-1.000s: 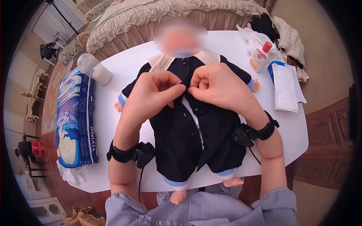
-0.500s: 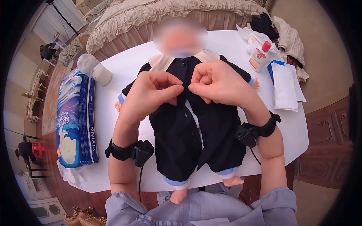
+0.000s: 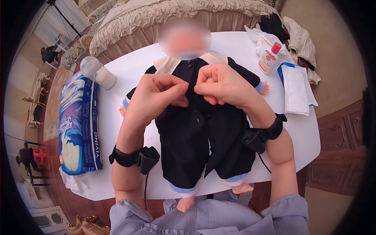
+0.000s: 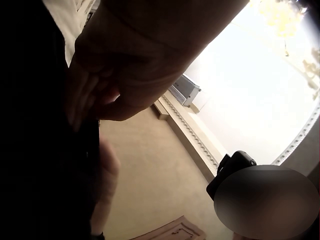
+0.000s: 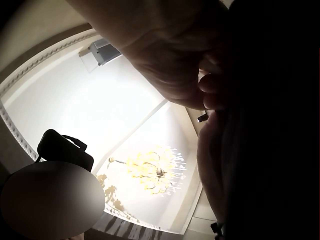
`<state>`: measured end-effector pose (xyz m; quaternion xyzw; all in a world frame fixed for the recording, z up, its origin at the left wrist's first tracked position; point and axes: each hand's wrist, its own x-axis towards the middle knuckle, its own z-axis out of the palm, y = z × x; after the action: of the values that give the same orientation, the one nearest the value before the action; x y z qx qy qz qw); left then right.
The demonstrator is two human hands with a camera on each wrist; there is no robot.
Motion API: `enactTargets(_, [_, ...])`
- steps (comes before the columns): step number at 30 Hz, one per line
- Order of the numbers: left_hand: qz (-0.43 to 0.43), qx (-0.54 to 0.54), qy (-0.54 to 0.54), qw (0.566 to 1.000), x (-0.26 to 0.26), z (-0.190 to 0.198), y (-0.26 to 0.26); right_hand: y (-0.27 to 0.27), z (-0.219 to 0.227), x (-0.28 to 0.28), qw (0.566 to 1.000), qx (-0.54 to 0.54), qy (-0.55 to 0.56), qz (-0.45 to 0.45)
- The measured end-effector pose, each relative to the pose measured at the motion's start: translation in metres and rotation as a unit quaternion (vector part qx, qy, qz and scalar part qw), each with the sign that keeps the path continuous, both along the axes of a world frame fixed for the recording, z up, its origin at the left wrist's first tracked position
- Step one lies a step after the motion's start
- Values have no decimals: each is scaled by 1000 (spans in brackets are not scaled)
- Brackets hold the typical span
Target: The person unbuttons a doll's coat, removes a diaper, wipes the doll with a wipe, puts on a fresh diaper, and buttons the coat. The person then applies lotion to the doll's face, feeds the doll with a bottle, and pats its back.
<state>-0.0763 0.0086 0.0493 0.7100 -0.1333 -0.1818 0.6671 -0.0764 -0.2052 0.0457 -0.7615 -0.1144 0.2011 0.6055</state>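
Observation:
A baby doll (image 3: 185,204) lies on its back on the white table in the head view, dressed in a black romper (image 3: 182,149) with a cream collar (image 3: 166,64) and a row of front buttons (image 3: 190,65). At chest height my left hand (image 3: 158,94) pinches one edge of the romper's front opening between thumb and fingers. Just across from it, my right hand (image 3: 223,86) pinches the facing edge, its other fingers curled in. The fingertips hide the spot they work on. Below them, part of the front still gapes. Both wrist views are dark, with the black cloth (image 4: 40,150) filling one side.
On the left of the white table (image 3: 133,176) stand a blue diaper pack (image 3: 78,125) and a baby bottle (image 3: 100,73). A red-capped bottle (image 3: 269,58) and a white folded pack (image 3: 296,90) lie at the right. Clothes (image 3: 299,43) are heaped beyond the far right corner.
Both hands stay at the chest, with small finger shifts. The right hand has edged slightly left. The pale gap just below the hands has closed up under the black cloth.

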Motion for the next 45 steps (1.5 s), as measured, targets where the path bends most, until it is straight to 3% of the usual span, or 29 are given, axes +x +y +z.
enactTargets(4, [-24,-29,-23,999,3,-7,0,1,-2,0,999,40,3,-12])
enactTargets(13, [12,-11,-98,995,1,-10,-8,1,-4,-1,994,99,21,-37])
enactTargets(18, [85,104,-219,967,-7,-13,-15,2,-2,-4,992,118,8,-38])
enactTargets(21, [104,173,-302,932,-12,-12,-21,5,4,-8,994,98,9,-40])
enactTargets(23, [103,179,-312,927,-14,-9,-22,9,12,-14,998,-8,-37,-49])
enactTargets(24, [100,185,-323,923,-15,-8,-22,9,9,-13,998,-8,-37,-49])
enactTargets(28, [87,154,-278,944,-8,-10,-15,4,-6,-4,997,42,-53,-46])
enactTargets(30, [33,39,-101,994,-3,-9,-11,3,-9,-1,996,60,-49,-44])
enactTargets(34, [23,44,-29,998,0,0,-7,0,3,-7,997,9,-74,-34])
enactTargets(36, [66,149,-193,968,-12,8,-9,-9,23,-18,994,-15,-97,-44])
enactTargets(37, [66,148,-195,967,-20,13,-11,-14,33,-25,991,-34,-125,-44])
enactTargets(39, [36,267,-391,880,-41,21,-19,-18,36,-35,986,-53,-152,-44])
enactTargets(41, [49,314,-415,852,-56,18,-32,-19,32,-43,984,-86,-152,-37])
enactTargets(42, [67,359,-416,833,-59,14,-38,-16,23,-46,971,-95,-213,-47])
enactTargets(45, [68,382,-397,832,-54,0,-44,-10,8,-47,943,-144,-297,-54])
